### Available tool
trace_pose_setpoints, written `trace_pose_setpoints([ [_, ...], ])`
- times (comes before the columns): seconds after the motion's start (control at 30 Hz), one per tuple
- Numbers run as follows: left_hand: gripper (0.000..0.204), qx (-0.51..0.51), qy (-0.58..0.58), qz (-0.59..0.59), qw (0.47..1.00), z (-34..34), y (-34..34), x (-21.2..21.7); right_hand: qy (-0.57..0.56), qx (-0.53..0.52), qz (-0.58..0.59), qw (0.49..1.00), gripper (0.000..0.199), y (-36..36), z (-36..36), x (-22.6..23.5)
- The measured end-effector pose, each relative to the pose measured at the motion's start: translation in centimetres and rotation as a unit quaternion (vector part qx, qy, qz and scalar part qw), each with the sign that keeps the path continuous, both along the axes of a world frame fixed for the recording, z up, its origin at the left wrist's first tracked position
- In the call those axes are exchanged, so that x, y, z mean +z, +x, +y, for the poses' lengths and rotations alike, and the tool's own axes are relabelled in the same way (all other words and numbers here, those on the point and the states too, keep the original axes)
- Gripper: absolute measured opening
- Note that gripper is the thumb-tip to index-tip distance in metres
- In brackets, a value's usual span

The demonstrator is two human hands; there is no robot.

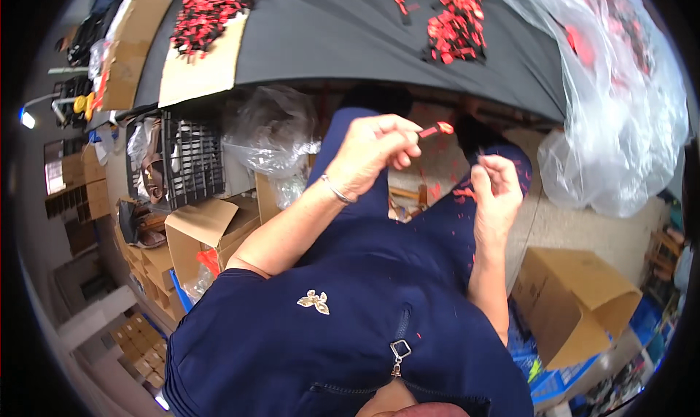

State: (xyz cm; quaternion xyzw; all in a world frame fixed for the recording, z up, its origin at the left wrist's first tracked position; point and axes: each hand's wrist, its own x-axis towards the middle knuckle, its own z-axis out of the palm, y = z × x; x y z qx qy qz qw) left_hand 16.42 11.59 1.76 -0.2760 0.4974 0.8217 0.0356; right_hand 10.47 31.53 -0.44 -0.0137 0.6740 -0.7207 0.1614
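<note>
Edges first, left to right along the black-covered table (350, 41): black crate (195, 158) below its near edge, at left. Left hand (375, 151) in front of that edge, thumb and fingers pinching a red-and-black piece (435, 129). Open air, then right hand (497, 191), fingers curled; cannot tell whether it holds anything. Clear plastic bag (605, 154) drapes over the table's right side, crowding that edge. Surface: left pile (211, 16) partly on cardboard sheet (197, 85); right pile (458, 26) beyond the cloth's middle. Room: open cardboard box (561, 286) below the table's right end.
</note>
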Motion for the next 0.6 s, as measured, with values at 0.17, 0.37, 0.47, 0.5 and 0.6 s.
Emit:
trace_pose_setpoints([
  [0.17,0.02,0.167,-0.117,0.194,0.96,-13.7,-1.0,3.2,-0.205,0.031,-0.038,0.977,0.016,-1.4,1.5,2.1],
  [0.37,0.044,0.33,-0.145,0.184,0.914,-20.9,-3.4,4.3,-0.416,0.192,0.228,0.859,0.019,-2.7,1.0,10.2],
  [0.47,0.026,0.162,-0.403,0.145,0.889,-15.0,-7.9,2.6,-0.502,0.326,0.313,0.737,0.021,-3.0,2.1,14.0],
  [0.5,0.019,0.102,-0.536,0.168,0.821,-14.1,-8.7,1.4,-0.521,0.347,0.318,0.711,0.021,-2.7,1.7,15.2],
  [0.6,0.029,-0.023,-0.759,0.285,0.585,-11.7,-11.5,0.1,-0.53,0.226,0.322,0.751,0.029,-1.4,-1.4,18.3],
])
